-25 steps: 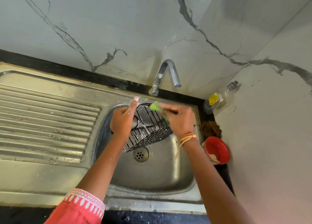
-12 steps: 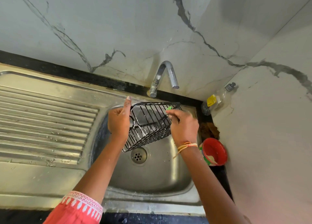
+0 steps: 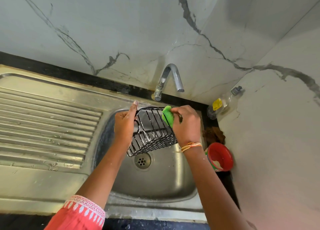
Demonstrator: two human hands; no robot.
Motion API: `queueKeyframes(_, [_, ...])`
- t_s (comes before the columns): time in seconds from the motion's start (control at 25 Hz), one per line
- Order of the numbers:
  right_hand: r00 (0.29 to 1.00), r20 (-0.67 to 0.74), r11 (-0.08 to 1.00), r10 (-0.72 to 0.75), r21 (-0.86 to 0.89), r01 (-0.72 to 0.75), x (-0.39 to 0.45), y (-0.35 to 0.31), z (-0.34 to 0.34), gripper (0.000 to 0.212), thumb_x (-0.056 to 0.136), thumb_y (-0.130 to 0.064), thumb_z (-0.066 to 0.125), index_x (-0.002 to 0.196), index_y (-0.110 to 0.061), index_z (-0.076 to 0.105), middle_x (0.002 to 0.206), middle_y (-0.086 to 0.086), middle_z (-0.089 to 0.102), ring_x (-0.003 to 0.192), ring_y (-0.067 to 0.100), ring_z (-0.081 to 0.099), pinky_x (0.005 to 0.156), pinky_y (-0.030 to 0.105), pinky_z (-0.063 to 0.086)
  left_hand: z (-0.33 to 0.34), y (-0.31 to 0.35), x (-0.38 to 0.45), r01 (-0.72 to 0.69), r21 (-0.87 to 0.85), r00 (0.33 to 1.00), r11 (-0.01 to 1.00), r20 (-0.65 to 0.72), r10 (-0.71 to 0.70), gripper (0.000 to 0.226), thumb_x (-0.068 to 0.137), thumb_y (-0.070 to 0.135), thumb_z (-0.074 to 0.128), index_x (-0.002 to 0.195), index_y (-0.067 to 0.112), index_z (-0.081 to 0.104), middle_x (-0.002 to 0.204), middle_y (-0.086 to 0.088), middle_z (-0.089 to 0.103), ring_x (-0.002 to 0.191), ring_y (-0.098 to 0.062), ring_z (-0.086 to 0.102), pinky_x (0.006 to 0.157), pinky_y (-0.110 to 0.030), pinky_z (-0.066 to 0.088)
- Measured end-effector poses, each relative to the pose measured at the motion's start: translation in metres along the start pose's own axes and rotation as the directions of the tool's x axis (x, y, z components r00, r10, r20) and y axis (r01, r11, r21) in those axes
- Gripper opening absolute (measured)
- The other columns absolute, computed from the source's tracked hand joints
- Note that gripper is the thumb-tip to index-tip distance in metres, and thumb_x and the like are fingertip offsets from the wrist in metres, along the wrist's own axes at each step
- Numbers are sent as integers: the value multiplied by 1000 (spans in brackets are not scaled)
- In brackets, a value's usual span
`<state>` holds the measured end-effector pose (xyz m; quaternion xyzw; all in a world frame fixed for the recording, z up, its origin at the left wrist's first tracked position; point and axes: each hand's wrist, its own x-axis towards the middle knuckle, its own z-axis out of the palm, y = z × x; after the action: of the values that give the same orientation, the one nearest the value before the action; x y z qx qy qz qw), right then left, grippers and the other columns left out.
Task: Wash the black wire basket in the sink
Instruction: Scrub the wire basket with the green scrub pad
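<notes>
Over the steel sink (image 3: 173, 183) basin, head cam: L hand (image 3: 123, 125) grips black wire basket (image 3: 152, 134) at its 9 o'clock end, fingers curled; R hand (image 3: 187, 124) pinches green scrub pad (image 3: 167, 115) vs. rim, 1 o'clock.

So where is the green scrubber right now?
Head view, centre: the green scrubber is pinched in the right hand, against the black wire basket.
</notes>
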<state>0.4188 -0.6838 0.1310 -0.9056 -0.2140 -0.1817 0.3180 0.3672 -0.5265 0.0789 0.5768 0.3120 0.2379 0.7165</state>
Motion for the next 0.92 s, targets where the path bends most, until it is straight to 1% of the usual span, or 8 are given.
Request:
queueKeyframes(0.2, [973,229,995,21,94,-43,-8,-8,-3,34,89,-6,56,122,-5,63,112,6,65,98,13,57,89,11,38,0,-1,3,30,-9,999,999,-37,-31,60,87,48,63,39,25,37,41,13,30,45,-16,26,55,-31,27])
queueKeyframes(0.32, [938,346,998,1,54,-21,-1,1,-5,40,88,-4,60,127,-9,61,121,7,64,112,20,57,102,28,41,-5,-5,7,66,-55,996,996,-54,-69,48,89,43,63,51,25,41,48,7,36,47,-15,30,55,-31,30])
queueKeyframes(0.4, [974,214,990,74,99,-97,0,9,-9,36,92,-4,57,126,-13,62,116,3,66,104,19,60,95,31,46,-9,-4,10,91,-76,993,993,-74,-97,43,93,38,60,56,21,44,52,4,39,49,-14,33,54,-30,32])
queueKeyframes(0.48, [945,-12,937,327,132,-323,6,25,-10,33,96,-10,51,127,-12,61,115,2,66,101,20,62,93,33,48,-13,0,12,88,-72,994,994,-62,-92,40,94,35,58,60,18,46,56,2,42,49,-13,36,52,-26,33])
queueKeyframes(0.56, [836,-37,825,548,188,-533,20,43,-10,27,98,-17,49,116,-5,67,102,9,68,92,22,61,90,34,48,-15,4,11,83,-74,995,994,-50,-87,37,95,33,58,63,17,48,58,1,44,50,-11,38,50,-22,34])
queueKeyframes(0.68, [725,181,645,665,351,-679,33,48,-7,28,92,-27,60,75,-6,68,66,2,51,63,15,44,66,31,38,-14,7,8,93,-84,995,992,-36,-97,35,95,31,57,64,17,49,60,1,46,53,-11,40,52,-21,35])
queueKeyframes(0.8, [758,286,755,586,148,-639,31,49,0,24,85,-28,67,67,-13,62,61,-1,52,62,18,47,59,28,36,-12,9,6,90,-46,995,995,-47,-92,37,95,30,57,62,17,47,59,1,46,52,-11,40,53,-21,36])
queueKeyframes(0.92, [882,136,886,450,-186,-424,37,60,5,22,91,-24,59,91,-3,66,90,13,66,88,31,59,73,34,45,-12,9,6,74,-53,997,996,-29,-75,38,95,29,57,61,16,47,57,1,43,49,-11,38,50,-19,34])
